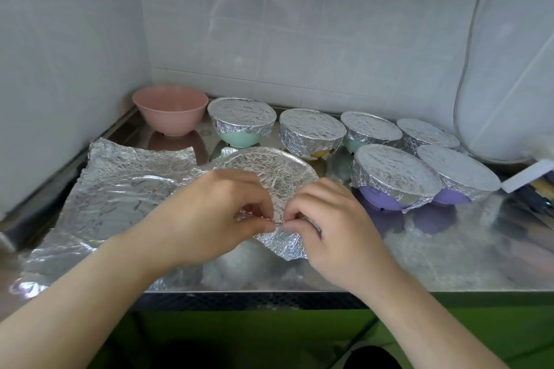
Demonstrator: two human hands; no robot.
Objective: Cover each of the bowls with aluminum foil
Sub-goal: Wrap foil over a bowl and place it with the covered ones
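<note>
Foil sheet [126, 186] lies spare left of the left hand [215, 213]; both it and the right hand [332, 228] pinch the foil-covered bowl [269, 171] at its near rim. Crimping looks underway; next, probably the uncovered pink bowl [170, 109] beyond.

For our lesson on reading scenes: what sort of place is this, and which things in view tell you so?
Probably a home kitchen: a steel counter set into a corner of white wall tiles, with a row of foil-covered bowls and an uncovered pink bowl on it.
</note>
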